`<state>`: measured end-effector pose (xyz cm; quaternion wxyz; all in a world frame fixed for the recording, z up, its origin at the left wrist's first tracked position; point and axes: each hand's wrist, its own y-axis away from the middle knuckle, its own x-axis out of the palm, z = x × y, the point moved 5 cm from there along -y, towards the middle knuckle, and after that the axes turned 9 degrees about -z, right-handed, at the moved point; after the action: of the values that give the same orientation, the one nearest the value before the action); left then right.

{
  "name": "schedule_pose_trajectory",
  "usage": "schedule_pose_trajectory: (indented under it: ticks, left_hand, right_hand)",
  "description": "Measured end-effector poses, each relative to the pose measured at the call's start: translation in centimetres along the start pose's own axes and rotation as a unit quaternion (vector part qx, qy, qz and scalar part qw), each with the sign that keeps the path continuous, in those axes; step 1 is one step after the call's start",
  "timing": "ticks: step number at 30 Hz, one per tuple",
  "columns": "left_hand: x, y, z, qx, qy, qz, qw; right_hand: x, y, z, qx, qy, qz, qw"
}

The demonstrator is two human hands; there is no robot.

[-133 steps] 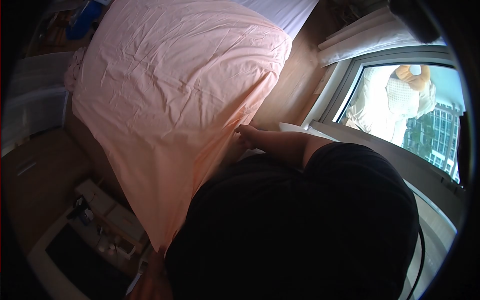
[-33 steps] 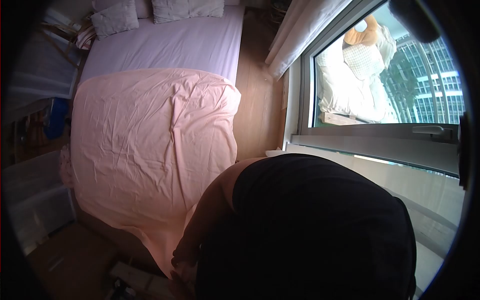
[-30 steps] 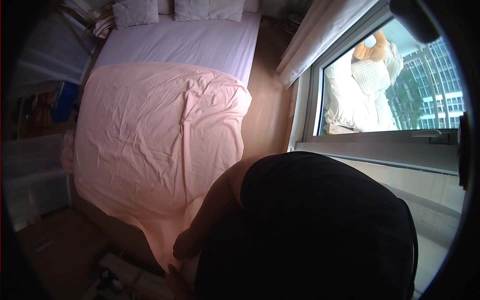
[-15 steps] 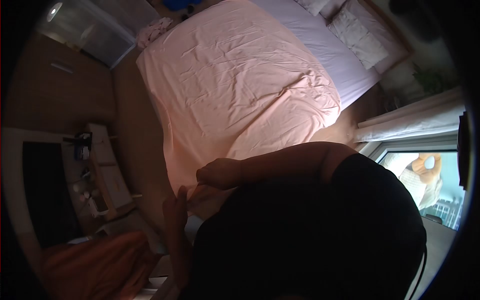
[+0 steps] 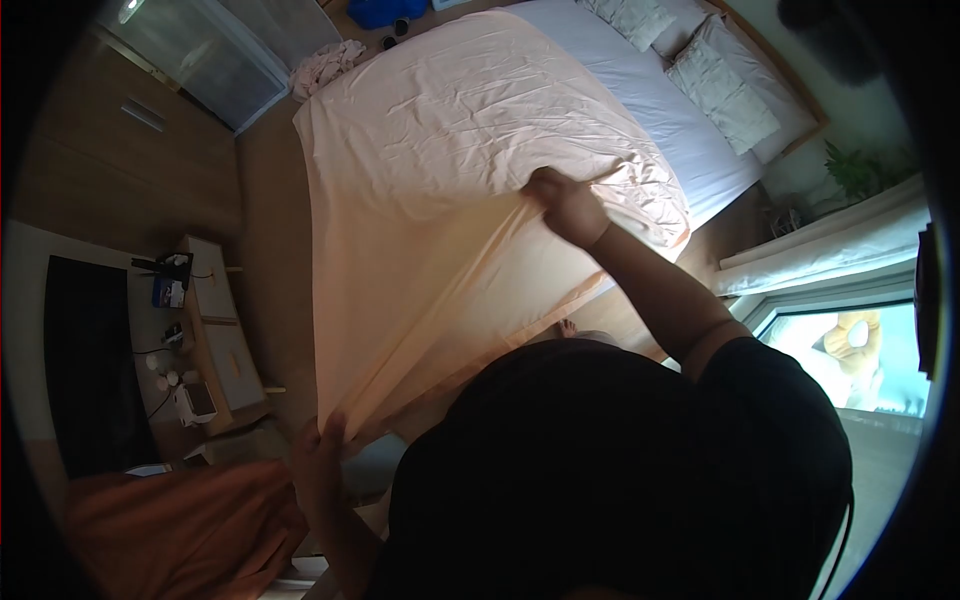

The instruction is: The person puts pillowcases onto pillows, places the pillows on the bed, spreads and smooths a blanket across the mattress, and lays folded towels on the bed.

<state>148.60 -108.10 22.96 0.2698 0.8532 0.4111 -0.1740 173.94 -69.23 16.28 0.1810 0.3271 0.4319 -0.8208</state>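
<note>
Head view: the left hand [image 5: 322, 445] pinches the edge of the pink sheet [image 5: 440, 190], the right hand [image 5: 573, 208], well apart, grips it farther up, and an even pull between both should limit creases where it lies over the bed [image 5: 615, 85].

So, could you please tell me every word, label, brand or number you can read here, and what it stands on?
There is no readable text in this view.
Small blue-and-white item by the low cabinet: any print is too small to read.
Pink sheet, held by the left hand and right hand: no lettering visible.
</note>
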Motion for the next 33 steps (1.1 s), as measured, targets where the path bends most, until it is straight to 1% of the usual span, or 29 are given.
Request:
schedule_pose_trajectory:
  ticks: [1,2,3,5,6,8,10,12,13,15,16,18,19,20,21,22,24,26,28,30,32,33]
  left_hand:
    - [-0.6,-0.1,0.6,-0.018,0.023,-0.007,1.0]
    - [-1.1,-0.2,1.2,-0.036,0.045,-0.012,0.998]
    - [-1.5,-0.3,1.6,-0.034,0.046,-0.007,0.998]
    - [-2.1,-0.8,2.3,-0.051,0.181,-0.025,0.982]
    - [-2.4,-1.1,2.6,-0.049,0.18,-0.017,0.982]
    - [-3.8,-1.2,2.6,-0.029,0.179,-0.109,0.977]
    - [-3.1,-0.1,-0.8,-0.017,0.178,-0.112,0.978]
    - [-4.4,-0.6,-2.1,0.003,0.182,-0.142,0.973]
    - [-5.4,-2.2,-1.0,0.002,0.182,-0.136,0.974]
    - [-9.1,-6.0,2.3,0.038,0.229,-0.162,0.959]
    - [-9.8,-6.6,2.7,0.039,0.231,-0.159,0.959]
    - [-10.8,-7.4,3.3,0.022,0.238,-0.197,0.951]
    - [-11.1,-7.8,3.3,0.022,0.241,-0.197,0.95]
    - [-11.4,-7.9,3.4,0.007,0.214,-0.222,0.951]
    - [-11.7,-7.9,3.4,-0.009,0.186,-0.248,0.951]
    - [-11.9,-7.7,3.1,-0.01,0.188,-0.249,0.95]
    - [-12.2,-7.3,2.7,-0.041,0.194,-0.298,0.934]
    - [-11.7,-7.1,2.6,-0.053,0.194,-0.338,0.919]
    - [-11.2,-7.0,3.0,-0.06,0.196,-0.366,0.908]
    - [-10.6,-6.8,3.2,-0.06,0.212,-0.381,0.898]
    - [-9.5,-6.7,3.4,-0.06,0.234,-0.379,0.894]
    - [-9.2,-6.7,3.9,-0.061,0.247,-0.369,0.894]
  right_hand:
    - [-1.8,0.2,-2.1,0.029,0.029,-0.015,0.999]
    - [-3.1,0.7,-4.8,0.028,0.083,-0.03,0.996]
    - [-4.3,1.1,-7.1,0.061,0.117,-0.033,0.991]
    - [-7.4,1.3,-9.8,0.079,0.18,-0.063,0.978]
    - [-8.8,1.0,-11.2,0.084,0.203,-0.08,0.972]
    - [-12.1,0.2,-14.2,0.136,0.252,-0.126,0.95]
    - [-15.9,-0.9,-17.0,0.121,0.297,-0.181,0.93]
    - [-19.9,-1.7,-20.1,0.163,0.34,-0.201,0.904]
    - [-21.9,-2.1,-21.6,0.183,0.346,-0.211,0.896]
    - [-25.9,-2.4,-24.3,0.223,0.368,-0.222,0.875]
    - [-27.4,-2.4,-25.0,0.223,0.37,-0.223,0.874]
    - [-29.8,-2.3,-26.8,0.251,0.4,-0.219,0.854]
    - [-30.5,-2.3,-27.8,0.265,0.398,-0.209,0.853]
    - [-31.3,-2.3,-28.8,0.262,0.4,-0.21,0.853]
    - [-31.9,-2.3,-30.2,0.28,0.402,-0.19,0.851]
    - [-32.4,-2.2,-31.6,0.298,0.404,-0.171,0.848]
    - [-34.1,-1.8,-34.2,0.311,0.405,-0.169,0.843]
    - [-36.2,-1.3,-36.7,0.324,0.407,-0.169,0.837]
    - [-38.6,-0.4,-39.1,0.347,0.427,-0.168,0.818]
    - [-41.1,1.1,-41.9,0.335,0.433,-0.194,0.814]
    - [-42.9,3.0,-44.7,0.391,0.387,-0.227,0.804]
    - [-43.2,3.5,-44.1,0.422,0.362,-0.254,0.791]
